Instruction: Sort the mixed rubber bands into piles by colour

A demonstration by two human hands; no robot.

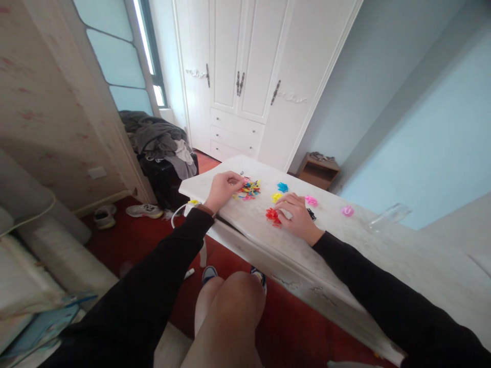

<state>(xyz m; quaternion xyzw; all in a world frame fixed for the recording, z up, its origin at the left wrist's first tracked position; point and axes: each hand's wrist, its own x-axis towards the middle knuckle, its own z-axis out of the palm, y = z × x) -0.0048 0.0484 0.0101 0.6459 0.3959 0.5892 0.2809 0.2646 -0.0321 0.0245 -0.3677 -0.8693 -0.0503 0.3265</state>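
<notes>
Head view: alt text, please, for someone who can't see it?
A person's left hand is at a mixed, multicoloured pile on a white table; the right hand is at a red pile. A blue pile and a yellow pile lie nearby.

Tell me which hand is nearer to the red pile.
Right. The right hand is at the red pile's right side; the left hand is farther away, at the mixed-colour pile.

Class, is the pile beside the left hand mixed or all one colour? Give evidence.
Mixed: the pile beside the left hand shows yellow, blue and pink jumbled together.
</notes>
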